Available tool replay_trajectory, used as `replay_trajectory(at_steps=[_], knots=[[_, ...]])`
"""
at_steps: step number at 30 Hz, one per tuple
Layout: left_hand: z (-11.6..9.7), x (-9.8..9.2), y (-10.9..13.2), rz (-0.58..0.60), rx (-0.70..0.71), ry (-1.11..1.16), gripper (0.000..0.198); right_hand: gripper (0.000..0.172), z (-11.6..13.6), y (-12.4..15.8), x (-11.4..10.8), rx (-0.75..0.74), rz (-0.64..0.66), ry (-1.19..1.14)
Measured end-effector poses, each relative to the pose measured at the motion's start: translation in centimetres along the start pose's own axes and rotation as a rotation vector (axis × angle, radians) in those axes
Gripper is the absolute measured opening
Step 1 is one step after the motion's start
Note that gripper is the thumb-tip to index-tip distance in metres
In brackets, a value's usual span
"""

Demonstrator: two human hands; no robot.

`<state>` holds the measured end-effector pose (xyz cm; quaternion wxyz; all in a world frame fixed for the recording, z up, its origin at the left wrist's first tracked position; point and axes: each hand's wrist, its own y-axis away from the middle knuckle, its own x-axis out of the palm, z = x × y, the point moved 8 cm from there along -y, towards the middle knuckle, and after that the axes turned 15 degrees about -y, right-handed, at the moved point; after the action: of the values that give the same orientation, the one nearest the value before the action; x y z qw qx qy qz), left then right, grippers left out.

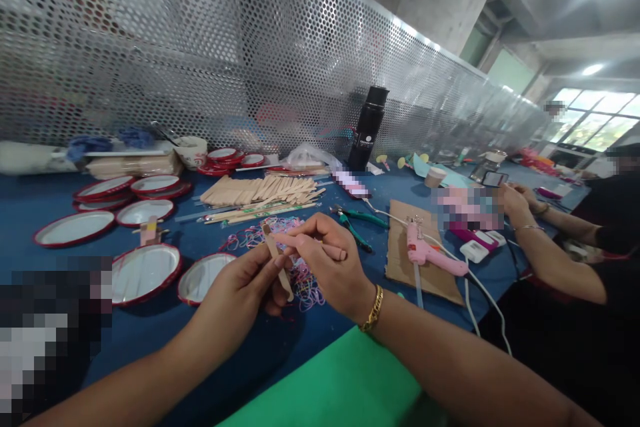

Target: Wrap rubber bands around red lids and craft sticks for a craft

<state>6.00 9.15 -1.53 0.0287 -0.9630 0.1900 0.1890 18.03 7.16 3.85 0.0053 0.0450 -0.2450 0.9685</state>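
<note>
My left hand (245, 287) is closed around a flat wooden craft stick (284, 277), which leans up and to the left. The stick's upper end is brown. In my right hand (336, 270) a pink marker (333, 250) is gripped like a pencil, its tip at or very near the brown end of the stick. Under both hands lies a tangle of pastel cords (310, 290). Close to my left hand is a red-rimmed white lid (203, 277). Green-handled pliers (357, 230) lie beyond my right hand.
Behind my hands is a pile of craft sticks (260, 190). A pink glue gun (430, 255) rests on cardboard (400, 240), with cables alongside. A black bottle (369, 130) stands by the perforated metal screen (300, 47). At right, a co-worker's hands (517, 203) hold something blurred.
</note>
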Motion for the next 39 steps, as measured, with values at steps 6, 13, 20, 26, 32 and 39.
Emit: replay_trajectory(at_steps=[6,13,20,26,32,39], knots=[[0.3,-0.1,-0.06,-0.001,-0.001,0.018,0.034,0.012,-0.4,-0.09,-0.43,-0.015,-0.025,0.035],[0.25,-0.12,0.02,-0.002,0.009,-0.004,0.035,0.011,-0.39,0.0,-0.28,-0.005,-0.025,-0.004],[0.21,-0.04,0.02,0.018,0.038,0.0,0.036,0.012,0.04,-0.03,0.05,-0.008,0.001,-0.001],[0.32,-0.12,0.0,0.008,0.034,-0.007,0.032,0.01,-0.57,-0.17,-0.6,-0.025,-0.04,-0.002],[0.21,0.04,-0.06,0.015,0.035,-0.014,0.036,0.011,-0.16,-0.01,-0.13,-0.009,-0.007,-0.029],[0.1,0.0,-0.15,0.014,0.042,-0.018,0.037,0.013,-0.2,-0.08,-0.07,-0.009,-0.003,-0.001]])
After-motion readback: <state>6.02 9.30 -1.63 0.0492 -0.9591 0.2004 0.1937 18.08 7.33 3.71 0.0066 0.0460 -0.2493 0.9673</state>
